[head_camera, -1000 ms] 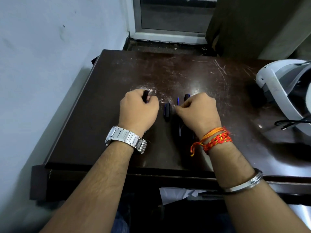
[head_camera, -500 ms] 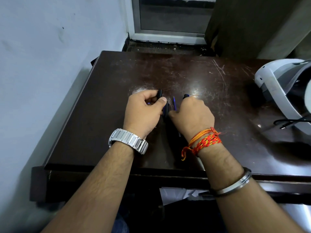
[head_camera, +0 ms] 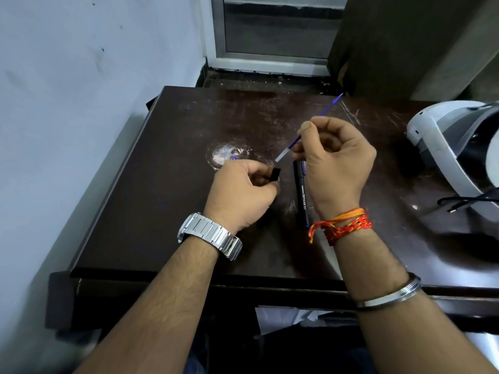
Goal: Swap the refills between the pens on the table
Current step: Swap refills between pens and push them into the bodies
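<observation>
Status: mid-swap, about to insert a refill into the 1st pen. Near to far:

- Left hand [head_camera: 240, 190], silver watch on the wrist, is over the middle of the dark brown scratched wooden table [head_camera: 162, 184], a bit toward the near edge. Fingers are curled round a short black plastic pen barrel [head_camera: 275, 175]. Only its open end shows, facing the right hand; the rest is hidden in the fist.
- Just right of it, a long black pen body with white lettering [head_camera: 303, 198] lies flat on the table, running near-to-far, its far end under the right palm. Can't tell if it has a refill in it.
- Right hand [head_camera: 334, 163], red-orange thread on the wrist, is raised over the table's middle. Thumb and forefinger pinch a thin blue ink refill with a clear end [head_camera: 283, 153]. The clear end is aimed at the barrel mouth, just short of it and apparently not in. The other tip points toward the far right corner.
- A small blue bit [head_camera: 234, 157] shows just beyond the left knuckles, too small to identify.
- A white plastic headset [head_camera: 432, 136] sits at the right edge, well apart.

Judgement: at least 1 refill is out, 0 visibly reseated. Left to do: seat this one, refill the 2nd pen, close both.
</observation>
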`<state>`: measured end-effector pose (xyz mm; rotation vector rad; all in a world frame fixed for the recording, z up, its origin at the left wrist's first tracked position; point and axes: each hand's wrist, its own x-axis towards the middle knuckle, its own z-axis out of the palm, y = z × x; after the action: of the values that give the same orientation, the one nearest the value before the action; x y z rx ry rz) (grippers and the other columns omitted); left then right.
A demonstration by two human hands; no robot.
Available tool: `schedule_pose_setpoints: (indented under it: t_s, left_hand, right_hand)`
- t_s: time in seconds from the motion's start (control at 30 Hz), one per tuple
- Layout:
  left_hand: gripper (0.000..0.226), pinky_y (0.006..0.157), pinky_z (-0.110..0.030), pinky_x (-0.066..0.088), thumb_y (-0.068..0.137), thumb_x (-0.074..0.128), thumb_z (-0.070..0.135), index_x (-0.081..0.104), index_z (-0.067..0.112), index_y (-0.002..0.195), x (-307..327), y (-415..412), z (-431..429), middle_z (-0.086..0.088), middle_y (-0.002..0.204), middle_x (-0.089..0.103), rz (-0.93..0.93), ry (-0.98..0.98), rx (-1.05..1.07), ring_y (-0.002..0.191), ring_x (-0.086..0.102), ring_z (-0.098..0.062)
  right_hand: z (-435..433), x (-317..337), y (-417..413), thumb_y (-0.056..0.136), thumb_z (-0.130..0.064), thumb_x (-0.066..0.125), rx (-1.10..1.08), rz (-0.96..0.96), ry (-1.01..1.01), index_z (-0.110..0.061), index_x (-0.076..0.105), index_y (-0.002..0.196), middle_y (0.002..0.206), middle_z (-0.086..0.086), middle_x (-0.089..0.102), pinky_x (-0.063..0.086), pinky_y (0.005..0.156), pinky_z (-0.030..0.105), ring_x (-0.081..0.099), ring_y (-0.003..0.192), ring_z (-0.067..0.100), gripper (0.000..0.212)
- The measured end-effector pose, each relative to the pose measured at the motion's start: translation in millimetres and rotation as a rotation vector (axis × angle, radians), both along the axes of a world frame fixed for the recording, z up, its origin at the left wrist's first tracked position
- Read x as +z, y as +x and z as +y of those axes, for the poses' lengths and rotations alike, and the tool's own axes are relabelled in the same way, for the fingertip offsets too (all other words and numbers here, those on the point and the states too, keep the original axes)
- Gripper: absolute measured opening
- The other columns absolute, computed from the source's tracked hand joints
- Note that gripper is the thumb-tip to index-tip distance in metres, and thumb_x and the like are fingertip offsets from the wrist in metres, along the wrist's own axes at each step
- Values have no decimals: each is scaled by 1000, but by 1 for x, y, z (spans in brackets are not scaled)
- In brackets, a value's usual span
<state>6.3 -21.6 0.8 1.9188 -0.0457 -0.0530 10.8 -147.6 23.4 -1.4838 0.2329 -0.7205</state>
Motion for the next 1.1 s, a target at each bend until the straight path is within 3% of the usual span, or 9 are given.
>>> schedule_pose_setpoints:
  t_s: [0.17,0.23,0.4,0.67,0.8,0.9,0.97,1.1]
  left_hand:
    - [10,62,-23,55,69,78,25,77,26,79,1,-1,0,9,68,74,-20,9,-11,64,70,-9]
    - [10,59,-24,55,67,76,28,76,24,77,1,-1,0,7,67,74,-35,20,-5,62,70,-12]
    - [7,51,-8,43,71,78,23,75,29,74,3,-1,2,20,63,70,-67,72,30,54,62,4]
    - [8,61,-19,54,73,76,17,76,24,78,3,-3,2,9,65,73,-68,53,29,60,70,-9]
    - [7,58,-12,51,71,77,20,76,25,76,3,-2,1,13,65,73,-108,67,48,58,68,-3]
    - [11,56,-8,49,68,73,23,76,27,78,5,-1,2,19,67,72,-154,56,60,59,67,4]
    - [12,62,-15,54,66,70,27,76,29,77,5,1,5,17,67,73,-173,9,128,61,68,3]
    - [7,66,-41,61,68,72,25,73,28,74,5,9,14,6,69,73,-173,-144,302,63,73,-13]
  right_hand:
    - [2,-5,0,89,-9,71,-26,-32,-173,-7,71,95,75,2,70,62,64,34,70,66,21,7]
    - [2,-8,0,89,-10,71,-23,-30,-280,-9,72,95,75,-6,68,61,68,30,69,68,11,6]
    - [0,-11,1,88,-9,70,-2,-58,-356,-10,71,93,73,-13,65,55,65,18,63,65,1,5]
    - [-3,-10,0,91,-12,68,-92,-180,-357,-12,69,100,80,-11,66,56,68,21,68,71,7,8]
    - [-1,-12,-1,89,-8,70,3,-129,-452,-10,71,96,79,-14,65,52,69,12,64,71,-3,7]
    - [1,-13,-5,84,-10,75,120,-83,-554,-9,74,84,72,-8,69,51,67,12,65,69,2,1]
    - [3,-12,-7,83,-12,75,77,-105,-607,-8,71,71,63,-6,65,47,60,12,61,62,7,13]
    - [0,-11,-7,84,-5,65,18,-145,-499,0,57,62,54,6,57,37,48,17,51,50,16,24]
